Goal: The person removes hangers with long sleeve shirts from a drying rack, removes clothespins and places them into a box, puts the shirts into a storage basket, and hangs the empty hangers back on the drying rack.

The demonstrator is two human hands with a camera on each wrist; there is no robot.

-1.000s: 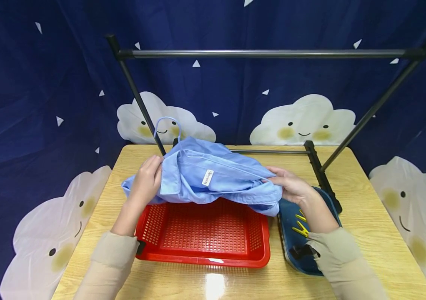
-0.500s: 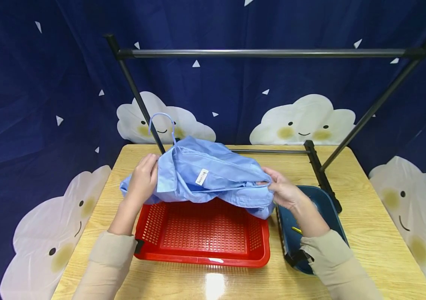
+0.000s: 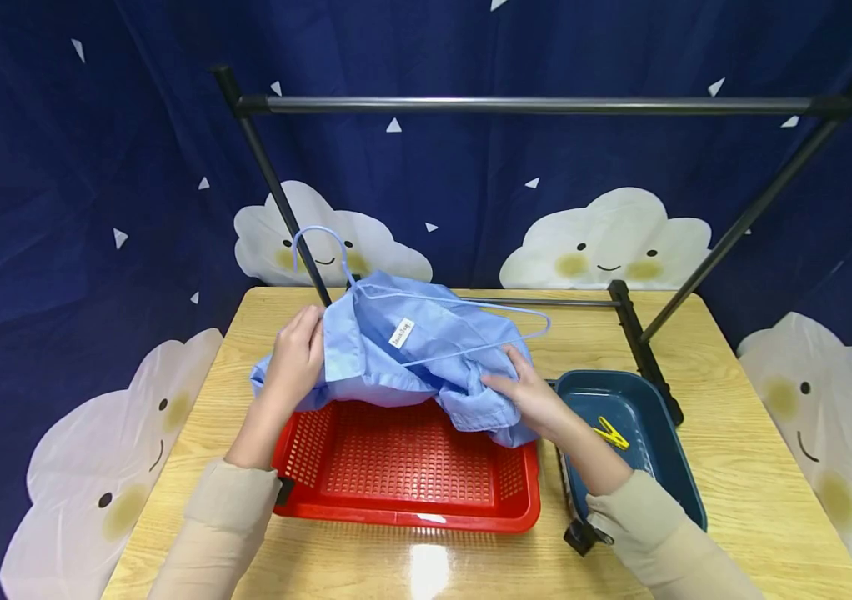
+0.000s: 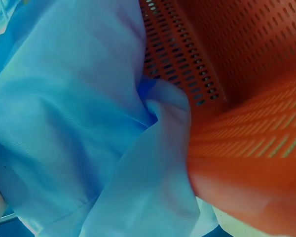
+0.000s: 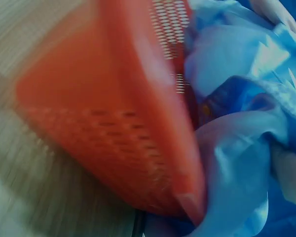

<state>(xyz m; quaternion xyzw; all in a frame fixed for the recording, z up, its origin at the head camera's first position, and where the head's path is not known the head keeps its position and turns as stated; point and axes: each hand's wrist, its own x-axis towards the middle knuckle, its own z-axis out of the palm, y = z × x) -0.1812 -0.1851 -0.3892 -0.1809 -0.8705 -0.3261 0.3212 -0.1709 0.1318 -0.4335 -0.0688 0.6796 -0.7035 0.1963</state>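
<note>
A light blue shirt (image 3: 343, 342) with a collar and a white label is spread above the red basket in the head view. My left hand (image 3: 297, 354) grips it beside the collar. A pale blue hanger (image 3: 548, 321) runs through the neck opening, its hook rising on the left; its right end lies bare, outside the cloth. Below that end, my right hand (image 3: 534, 396) pinches bunched cloth, thumb on top. Folds of the shirt (image 4: 79, 113) fill much of the left wrist view and hide the left fingertips. In the right wrist view, cloth partly covers the right hand (image 5: 291, 177).
Under the shirt stands the red perforated basket (image 3: 403, 518) on a wooden table (image 3: 756, 467). To its right is a dark blue tray (image 3: 666, 442) with a yellow clothespin (image 3: 609, 433). A black rack with a horizontal bar (image 3: 531, 105) stands behind, before a navy curtain (image 3: 471, 42).
My right hand has moved left and slightly down with the cloth. The hanger's right end, covered before, now shows outside the shirt. The hook has shifted a little left.
</note>
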